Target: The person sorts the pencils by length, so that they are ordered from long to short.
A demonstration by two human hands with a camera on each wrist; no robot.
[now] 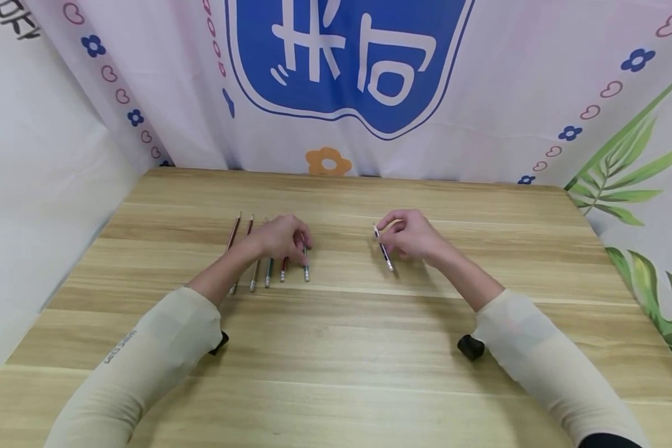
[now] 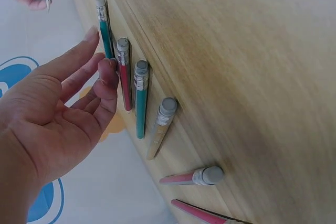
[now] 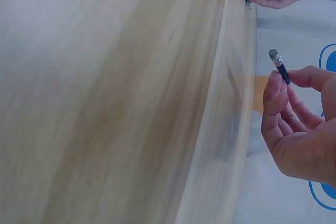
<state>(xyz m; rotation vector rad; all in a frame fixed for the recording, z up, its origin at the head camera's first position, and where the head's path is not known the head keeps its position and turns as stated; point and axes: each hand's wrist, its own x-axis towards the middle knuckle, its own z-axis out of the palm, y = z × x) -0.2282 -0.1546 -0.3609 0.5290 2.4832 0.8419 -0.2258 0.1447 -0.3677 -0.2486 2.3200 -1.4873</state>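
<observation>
My left hand [image 1: 282, 239] is at the right end of a row of pencils, its thumb and fingertips about a green pencil [image 2: 106, 38] with a grey eraser. The pencil lies at or close to the tabletop. Left of it are a red pencil [image 2: 125, 80], another green pencil [image 2: 140, 106], a gold-brown pencil [image 2: 158, 135] and two more reddish pencils, the nearer of these being a red pencil [image 2: 181, 178]. Off to the right, my right hand [image 1: 411, 236] pinches a dark pencil [image 1: 384, 254] between thumb and fingertips, its eraser end pointing toward me.
The wooden table [image 1: 336, 348] spreads out in front of me. A printed curtain [image 1: 162, 68] hangs along its back edge, and a white sheet [image 1: 39, 162] borders the left side. Leaf-patterned cloth [image 1: 638, 186] is on the right.
</observation>
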